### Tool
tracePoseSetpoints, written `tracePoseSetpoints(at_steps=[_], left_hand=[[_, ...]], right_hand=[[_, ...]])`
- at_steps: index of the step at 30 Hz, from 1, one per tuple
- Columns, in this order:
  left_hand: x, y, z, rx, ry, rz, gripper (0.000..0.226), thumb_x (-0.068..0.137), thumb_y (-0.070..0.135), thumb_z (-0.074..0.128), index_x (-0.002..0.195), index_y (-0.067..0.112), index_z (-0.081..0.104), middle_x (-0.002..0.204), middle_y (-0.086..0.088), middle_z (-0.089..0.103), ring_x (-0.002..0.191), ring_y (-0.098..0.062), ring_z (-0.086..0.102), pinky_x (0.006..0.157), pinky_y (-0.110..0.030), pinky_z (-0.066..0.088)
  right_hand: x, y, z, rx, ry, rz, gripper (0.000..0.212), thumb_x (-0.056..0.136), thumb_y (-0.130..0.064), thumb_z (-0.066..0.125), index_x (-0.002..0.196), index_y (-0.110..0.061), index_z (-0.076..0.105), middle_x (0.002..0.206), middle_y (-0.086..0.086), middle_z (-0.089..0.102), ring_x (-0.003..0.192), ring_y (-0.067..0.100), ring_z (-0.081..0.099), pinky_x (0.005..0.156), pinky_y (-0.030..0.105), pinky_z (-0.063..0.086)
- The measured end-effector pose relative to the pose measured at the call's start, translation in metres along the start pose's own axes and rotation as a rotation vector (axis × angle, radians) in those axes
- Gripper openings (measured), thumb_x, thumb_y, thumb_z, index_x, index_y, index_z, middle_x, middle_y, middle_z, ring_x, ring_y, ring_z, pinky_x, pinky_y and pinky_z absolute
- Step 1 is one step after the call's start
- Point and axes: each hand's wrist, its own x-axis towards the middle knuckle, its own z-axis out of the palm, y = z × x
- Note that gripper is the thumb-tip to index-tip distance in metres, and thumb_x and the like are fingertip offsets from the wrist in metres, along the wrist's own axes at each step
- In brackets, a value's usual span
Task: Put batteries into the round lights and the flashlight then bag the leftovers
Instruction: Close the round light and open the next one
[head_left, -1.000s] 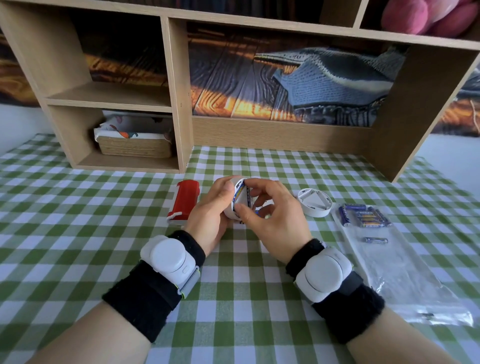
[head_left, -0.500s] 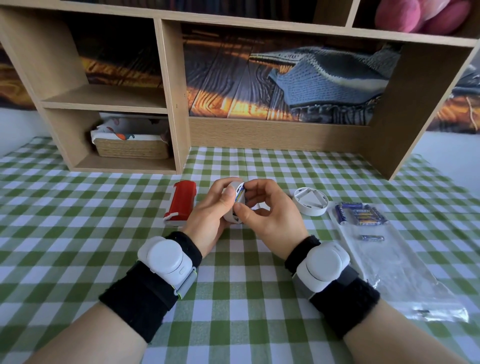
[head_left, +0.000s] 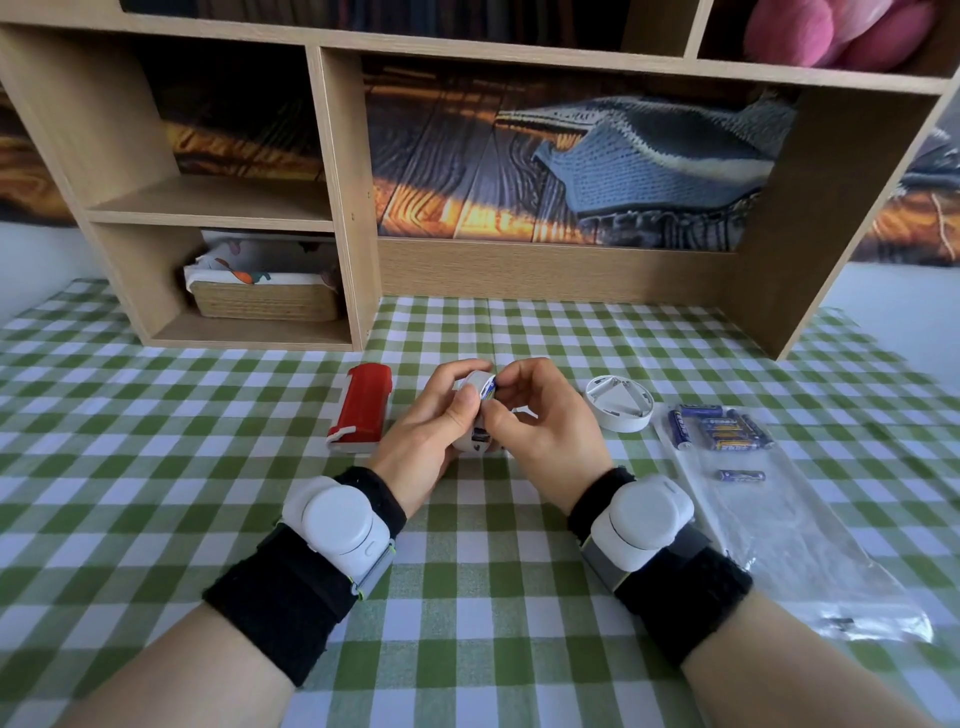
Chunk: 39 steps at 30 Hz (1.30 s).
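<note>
— White plastic, that round light (head_left: 475, 415) held up between both hands, just above the checked surface (head_left: 467, 597). Left hand (head_left: 431, 434) is wrapped round its body, thumb on the rim; right hand (head_left: 540, 426) has fingers curled over a blue battery (head_left: 489, 391) at the open back.

— So how would you seat it well?

— I'd judge: keep the left grip firm so the shell can't twist, press the battery down along its bay rather than at one end, and check the polarity marks first. How far it sits in I can't tell; fingers hide most of it.

— And the count?

— Two round lights: the one in hand and a second round light (head_left: 619, 403) lying open-backed to the right, its bays looking bare. One red flashlight (head_left: 362, 409) to the left, just beside the left hand. One clear bag (head_left: 810, 551) flat on the right, with a cluster of loose batteries (head_left: 722, 427) at its far end, roughly six or seven, too overlapped to be sure, plus one single battery (head_left: 742, 475) lying apart nearer.
</note>
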Motion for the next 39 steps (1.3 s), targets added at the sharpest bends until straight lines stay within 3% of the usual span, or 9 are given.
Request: tracePoseSetpoints(at_steps=[3, 11, 14, 17, 19, 22, 26, 30, 39], left_hand=[[0.0, -0.002, -0.002, 0.05, -0.025, -0.002, 0.044, 0.085, 0.059, 0.056, 0.125, 0.041, 0.058, 0.128, -0.007, 0.064, 0.122, -0.03, 0.058, 0.109, -0.056, 0.04], [0.002, -0.002, 0.001, -0.02, -0.004, -0.033, 0.033, 0.091, 0.044, 0.053, 0.121, 0.036, 0.061, 0.122, -0.008, 0.067, 0.116, -0.029, 0.063, 0.105, -0.056, 0.044], [0.003, 0.001, 0.002, -0.132, 0.012, -0.025, 0.034, 0.091, 0.037, 0.053, 0.122, 0.025, 0.061, 0.119, -0.01, 0.068, 0.112, -0.03, 0.063, 0.102, -0.051, 0.047], [0.005, 0.01, 0.0, -0.374, 0.166, -0.044, 0.044, 0.094, 0.035, 0.053, 0.129, 0.008, 0.053, 0.123, -0.02, 0.059, 0.111, -0.037, 0.057, 0.09, -0.047, 0.051], [0.007, 0.015, -0.005, -0.522, 0.259, -0.071, 0.047, 0.099, 0.036, 0.041, 0.133, 0.004, 0.051, 0.123, -0.024, 0.058, 0.109, -0.042, 0.058, 0.084, -0.045, 0.054], [0.007, 0.017, -0.012, -0.592, 0.313, -0.066, 0.049, 0.104, 0.037, 0.032, 0.133, 0.002, 0.05, 0.114, -0.024, 0.061, 0.091, -0.041, 0.065, 0.07, -0.04, 0.058], [0.005, 0.021, -0.012, -0.617, 0.328, -0.073, 0.053, 0.105, 0.039, 0.03, 0.133, -0.002, 0.05, 0.107, -0.024, 0.063, 0.085, -0.037, 0.066, 0.066, -0.037, 0.057], [0.004, 0.023, -0.011, -0.603, 0.331, -0.095, 0.051, 0.105, 0.039, 0.03, 0.13, 0.0, 0.052, 0.109, -0.024, 0.063, 0.085, -0.037, 0.066, 0.066, -0.037, 0.057], [0.005, 0.024, -0.008, -0.583, 0.311, -0.122, 0.047, 0.105, 0.038, 0.029, 0.118, 0.003, 0.057, 0.105, -0.023, 0.064, 0.083, -0.036, 0.066, 0.063, -0.036, 0.058]], right_hand=[[0.001, 0.0, -0.001, 0.002, 0.014, 0.01, 0.011, 0.086, -0.016, 0.066, 0.089, -0.021, 0.057, 0.082, -0.007, 0.064, 0.076, 0.008, 0.061, 0.07, 0.028, 0.055], [0.003, 0.0, -0.004, 0.07, 0.065, 0.006, 0.009, 0.09, -0.013, 0.067, 0.084, -0.014, 0.059, 0.073, -0.006, 0.063, 0.071, 0.012, 0.061, 0.063, 0.025, 0.053], [0.005, -0.002, -0.007, 0.244, 0.078, 0.042, 0.011, 0.09, -0.004, 0.065, 0.095, -0.013, 0.061, 0.078, -0.001, 0.061, 0.069, 0.016, 0.058, 0.065, 0.029, 0.052], [0.008, -0.006, -0.019, 0.371, 0.126, 0.077, 0.016, 0.093, 0.005, 0.057, 0.099, -0.008, 0.064, 0.074, 0.002, 0.061, 0.062, 0.017, 0.059, 0.065, 0.027, 0.052], [0.007, -0.005, -0.028, 0.296, 0.133, 0.103, 0.015, 0.093, 0.005, 0.057, 0.093, -0.008, 0.065, 0.069, 0.0, 0.066, 0.063, 0.016, 0.065, 0.069, 0.028, 0.056], [0.002, 0.002, -0.031, 0.005, 0.057, 0.113, 0.016, 0.089, 0.0, 0.064, 0.085, -0.016, 0.067, 0.075, -0.003, 0.071, 0.07, 0.015, 0.069, 0.073, 0.028, 0.057], [-0.003, 0.006, -0.028, -0.341, -0.096, 0.03, 0.016, 0.083, -0.015, 0.073, 0.08, -0.031, 0.071, 0.083, -0.01, 0.071, 0.073, 0.006, 0.064, 0.067, 0.018, 0.051], [-0.007, 0.002, -0.026, -0.474, -0.172, -0.03, 0.009, 0.082, -0.019, 0.076, 0.084, -0.027, 0.074, 0.079, -0.017, 0.064, 0.075, -0.008, 0.054, 0.067, 0.006, 0.039], [-0.006, 0.003, -0.027, -0.684, -0.224, -0.119, 0.014, 0.082, -0.017, 0.076, 0.088, -0.028, 0.072, 0.079, -0.023, 0.051, 0.087, 0.0, 0.046, 0.077, -0.001, 0.032]])
